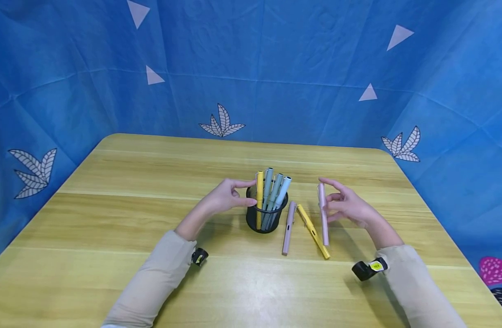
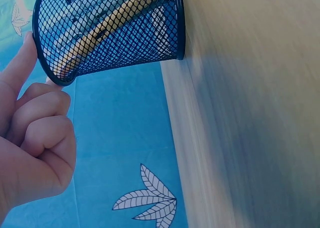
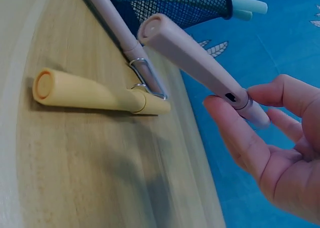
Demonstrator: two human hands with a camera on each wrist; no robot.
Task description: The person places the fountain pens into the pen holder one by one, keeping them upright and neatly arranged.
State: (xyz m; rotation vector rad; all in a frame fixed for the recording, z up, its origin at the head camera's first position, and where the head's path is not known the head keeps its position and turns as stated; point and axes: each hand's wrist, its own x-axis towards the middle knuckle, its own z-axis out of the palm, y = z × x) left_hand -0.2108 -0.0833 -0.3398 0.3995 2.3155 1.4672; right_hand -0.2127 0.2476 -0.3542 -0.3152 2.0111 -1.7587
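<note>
Mesh pen cup [image 1: 252, 221] stands upright on the counter [image 1: 234, 284], its rim gripped between thumb and index finger of the left hand [image 1: 224, 197] — probably to steady it. Inside lean a yellow pen [image 1: 260, 186] and three blue-green pens [image 1: 268, 186], caps up. Right hand [image 1: 350, 207], right of the cup, pinches a lilac pen [image 1: 323, 223] near its cap, likely to leave the barrel free. Second lilac pen [image 1: 289, 228] lies just right of the cup, loose yellow pen [image 1: 313, 231] farther right, both presumably within easy reach. Head view puts held and loose yellow pens almost together; right wrist view shows a gap, plus the held pen's dark barrel window. Left wrist view adds the left hand's other fingers [image 2: 47, 112], curled in — hard to see from the head.
</note>
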